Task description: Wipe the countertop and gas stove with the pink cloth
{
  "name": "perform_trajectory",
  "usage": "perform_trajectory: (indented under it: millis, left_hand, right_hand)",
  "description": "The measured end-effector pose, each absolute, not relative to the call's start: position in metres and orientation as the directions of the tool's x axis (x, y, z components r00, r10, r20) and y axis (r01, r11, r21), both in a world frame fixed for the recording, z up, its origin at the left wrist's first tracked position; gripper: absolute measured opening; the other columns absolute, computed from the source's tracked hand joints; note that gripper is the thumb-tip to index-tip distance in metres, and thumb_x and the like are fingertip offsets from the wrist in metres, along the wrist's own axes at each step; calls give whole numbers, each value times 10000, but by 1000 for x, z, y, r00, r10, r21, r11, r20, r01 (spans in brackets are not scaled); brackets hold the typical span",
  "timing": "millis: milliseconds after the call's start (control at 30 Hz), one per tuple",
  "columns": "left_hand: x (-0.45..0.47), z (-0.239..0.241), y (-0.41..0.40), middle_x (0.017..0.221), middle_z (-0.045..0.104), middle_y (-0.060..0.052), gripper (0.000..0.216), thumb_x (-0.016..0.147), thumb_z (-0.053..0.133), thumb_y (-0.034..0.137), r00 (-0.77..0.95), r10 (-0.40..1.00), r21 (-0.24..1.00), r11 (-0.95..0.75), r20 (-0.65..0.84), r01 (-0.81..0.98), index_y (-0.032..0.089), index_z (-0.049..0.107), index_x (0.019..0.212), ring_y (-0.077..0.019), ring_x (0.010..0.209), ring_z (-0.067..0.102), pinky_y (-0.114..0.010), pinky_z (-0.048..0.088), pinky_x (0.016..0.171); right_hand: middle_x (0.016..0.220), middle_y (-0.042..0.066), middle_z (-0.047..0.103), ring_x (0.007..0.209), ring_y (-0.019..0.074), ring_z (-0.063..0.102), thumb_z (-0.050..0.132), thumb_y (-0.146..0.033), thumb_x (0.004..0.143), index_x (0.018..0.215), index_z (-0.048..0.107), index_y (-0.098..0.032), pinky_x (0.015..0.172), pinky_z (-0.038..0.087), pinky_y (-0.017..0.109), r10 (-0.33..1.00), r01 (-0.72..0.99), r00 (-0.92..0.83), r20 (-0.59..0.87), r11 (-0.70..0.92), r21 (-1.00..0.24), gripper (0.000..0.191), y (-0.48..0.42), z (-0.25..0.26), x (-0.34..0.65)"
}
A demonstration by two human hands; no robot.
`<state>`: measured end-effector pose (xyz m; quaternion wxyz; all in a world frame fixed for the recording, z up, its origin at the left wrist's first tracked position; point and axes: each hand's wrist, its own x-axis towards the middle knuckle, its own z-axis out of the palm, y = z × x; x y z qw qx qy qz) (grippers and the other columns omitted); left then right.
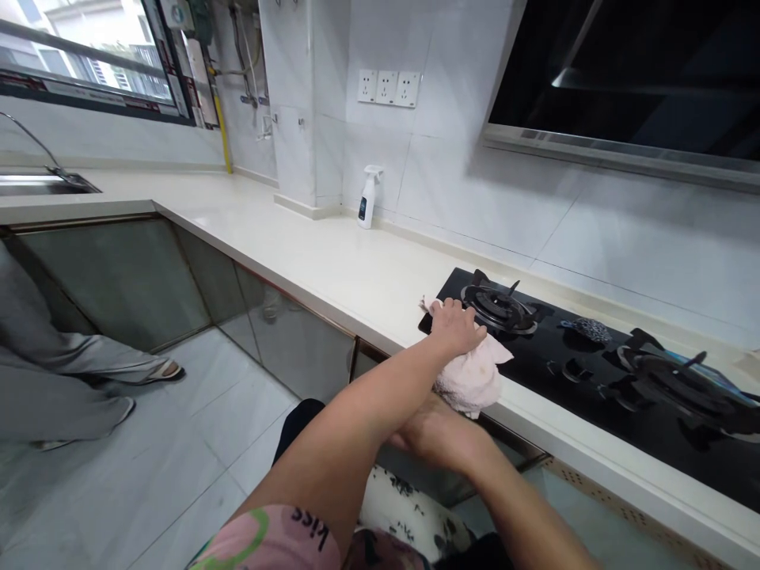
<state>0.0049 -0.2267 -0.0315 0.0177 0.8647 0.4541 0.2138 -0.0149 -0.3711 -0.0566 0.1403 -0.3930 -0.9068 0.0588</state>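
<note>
Black glass gas hob (570, 396), set in cream counter (332, 269). Left hand (454, 328) closed on pale pink towel (472, 380) at hob's left edge; right hand (433, 435) beneath, partly hidden, state unclear. White spray bottle (369, 198) against far wall tiles (475, 190), label unreadable. Shirt (267, 542) reads "kiss".

a spray bottle (369, 198) stands below wall sockets (388, 87).

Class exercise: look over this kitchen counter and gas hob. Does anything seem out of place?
Yes: a dark patterned scrap of material, perhaps a scourer, lies loose on the black glass hob between the burner and the other burner, an odd spot for it.
</note>
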Motion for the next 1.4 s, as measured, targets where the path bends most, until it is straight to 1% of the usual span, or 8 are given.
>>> perform_trajectory:
  millis: [167,400,567,700,800,933,1200,1400]
  left_hand:
    - [8,-32,-228,1300,624,-169,509,1007,432,543,461,814,254,-558,354,790,186,675,1274,-341,1238,487,-558,347,1072]
    - [2,-31,-233,1257,645,-176,462,1021,453,494,466,777,224,-588,423,778,167,710,1221,-336,1225,516,-564,329,1122]
    - [-20,-32,-248,1632,412,-145,575,1018,463,575,545,696,174,-677,467,715,257,567,1484,-381,1494,325,-626,224,1225]
    - [-36,-33,-267,1723,271,-142,910,858,481,878,672,692,233,-722,264,651,329,463,1582,-518,1562,127,-741,215,1179]
    - [-35,-35,-273,1747,212,-140,930,817,490,913,676,703,225,-711,221,666,342,515,1550,-547,1564,49,-759,239,1149]
    - [-18,-38,-259,1687,337,-135,778,875,481,843,660,707,191,-706,255,682,346,615,1459,-502,1534,192,-740,224,1173]
    - [-7,-28,-192,1584,450,-111,721,913,416,816,585,782,229,-623,214,748,362,600,1442,-397,1465,332,-658,306,1176]
    - [-42,-26,-142,1546,486,-118,757,920,386,833,399,896,232,-438,197,869,363,564,1485,-359,1424,397,-568,369,1135]
  right_hand:
    - [1178,119,755,1114,268,685,523,-129,958,1143,733,-189,1052,551,442,779,734,-591,209,627,-260,287,-364,-49,22]
    - [1132,103,767,1106,262,683,536,-129,935,1022,752,-202,1052,520,433,733,684,-634,246,680,-265,244,-380,-39,18]
    - [1113,76,755,1026,232,698,468,-263,1001,1098,732,-230,937,537,381,815,843,-139,563,396,-364,283,-386,-19,113]
    - [1160,96,724,1094,259,674,480,-465,1015,1081,732,-237,998,509,426,825,877,45,564,238,-418,346,-395,-45,166]
    - [1202,113,716,1153,288,654,446,-572,1005,1069,743,-240,1057,484,494,823,881,158,546,132,-454,450,-392,-76,177]
    - [1246,106,714,1212,300,631,434,-632,988,1090,765,-255,1099,460,524,817,863,244,523,63,-501,512,-385,-96,183]
    - [1348,68,696,1271,302,624,572,-672,891,1076,797,-299,784,589,356,858,761,341,383,-13,-648,473,-396,-100,200]
    - [1305,91,710,1240,313,640,532,-656,931,1077,795,-291,929,575,451,854,824,265,448,41,-565,473,-397,-100,195]
